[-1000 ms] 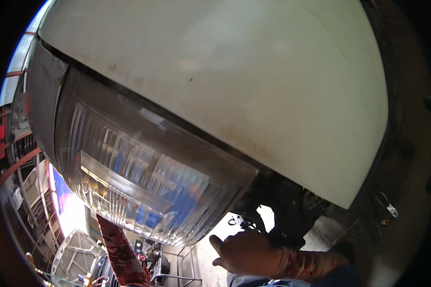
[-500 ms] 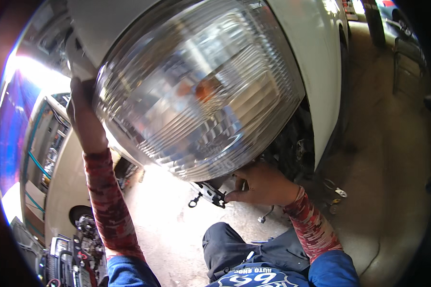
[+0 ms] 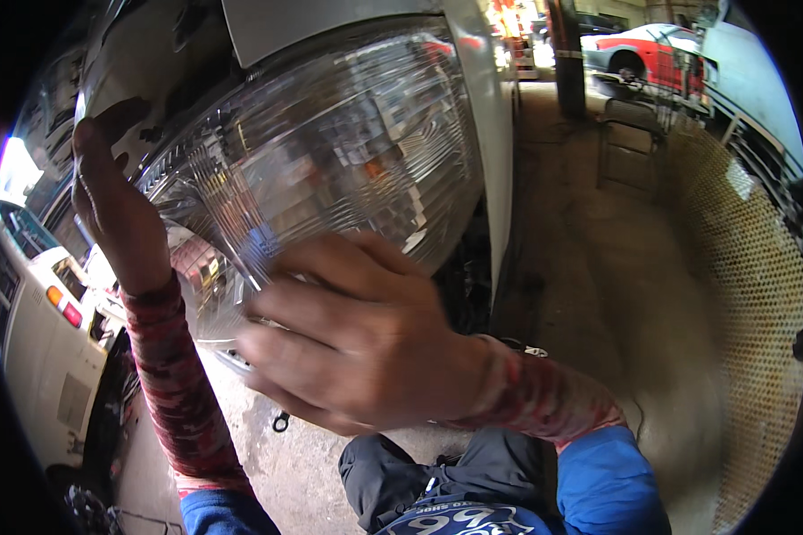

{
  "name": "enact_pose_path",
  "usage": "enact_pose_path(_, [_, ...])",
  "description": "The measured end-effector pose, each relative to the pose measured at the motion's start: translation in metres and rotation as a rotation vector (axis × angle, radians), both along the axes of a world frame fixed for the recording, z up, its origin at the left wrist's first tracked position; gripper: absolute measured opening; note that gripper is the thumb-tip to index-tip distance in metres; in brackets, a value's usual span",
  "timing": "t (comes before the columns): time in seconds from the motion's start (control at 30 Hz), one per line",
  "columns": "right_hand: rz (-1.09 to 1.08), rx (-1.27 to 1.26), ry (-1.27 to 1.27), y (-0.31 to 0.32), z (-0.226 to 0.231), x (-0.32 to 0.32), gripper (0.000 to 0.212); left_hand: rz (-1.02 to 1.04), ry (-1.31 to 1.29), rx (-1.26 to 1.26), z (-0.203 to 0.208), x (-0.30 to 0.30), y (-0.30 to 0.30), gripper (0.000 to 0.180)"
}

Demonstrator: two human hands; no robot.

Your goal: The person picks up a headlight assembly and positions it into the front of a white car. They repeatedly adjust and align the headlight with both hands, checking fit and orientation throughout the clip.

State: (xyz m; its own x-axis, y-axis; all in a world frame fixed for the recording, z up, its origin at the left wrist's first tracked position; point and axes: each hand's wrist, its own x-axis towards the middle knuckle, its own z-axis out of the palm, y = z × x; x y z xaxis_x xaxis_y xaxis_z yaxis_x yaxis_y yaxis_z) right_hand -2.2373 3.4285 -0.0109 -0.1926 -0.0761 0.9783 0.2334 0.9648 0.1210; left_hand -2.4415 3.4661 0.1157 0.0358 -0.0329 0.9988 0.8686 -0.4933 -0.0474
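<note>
A large clear headlight (image 3: 330, 169) with a ribbed lens sits at the front corner of a light-coloured vehicle, against its fender (image 3: 480, 98). My left hand (image 3: 120, 205) is raised beside the headlight's left end, fingers stretched out and apart, holding nothing that I can see. In front of the lower part of the lens is my right hand (image 3: 357, 339). Its back faces me, the fingers are bent and blurred, and their tips are hidden, so I cannot tell whether they grip the lamp's lower edge. A small black ring-shaped end (image 3: 281, 421) shows below the headlight.
A metal-framed chair (image 3: 629, 143) stands beyond the vehicle on the right, near a dark post (image 3: 566, 62). Perforated yellowish mesh (image 3: 749, 294) runs along the far right. Another pale vehicle (image 3: 49, 348) is at the left. A red and white car (image 3: 642, 58) is in the background.
My left hand has come off the headlight's left side and opened. The right hand has moved from beneath the lamp up to its front. My view has turned to the right.
</note>
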Motion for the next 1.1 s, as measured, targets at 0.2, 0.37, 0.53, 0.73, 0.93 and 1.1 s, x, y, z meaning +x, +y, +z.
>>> enact_pose_path(0.2, [-0.336, 0.026, 0.100, 0.037, 0.033, -0.047, 0.063, -0.162, 0.009, -0.021, -0.005, -0.013, -0.002, 0.061])
enact_pose_path(0.37, [-0.455, 0.118, 0.140, 0.047, 0.034, -0.049, 0.072, -0.316, 0.105, 0.068, -0.011, -0.025, 0.001, 0.053])
enact_pose_path(0.53, [-0.478, 0.099, 0.103, 0.046, 0.034, -0.047, 0.070, -0.048, 0.175, 0.220, -0.030, -0.028, -0.019, 0.053])
enact_pose_path(0.73, [-0.458, 0.105, 0.141, 0.046, 0.035, -0.050, 0.068, 0.252, 0.349, 0.121, -0.071, -0.022, -0.018, 0.060])
enact_pose_path(0.93, [-0.299, -0.042, 0.239, 0.059, -0.011, -0.008, 0.063, 0.348, 0.331, 0.094, -0.069, -0.028, -0.012, 0.056])
enact_pose_path(1.1, [-0.457, -0.397, 0.625, 0.076, -0.103, 0.039, 0.051, 0.345, 0.325, 0.140, -0.070, -0.026, -0.010, 0.051])
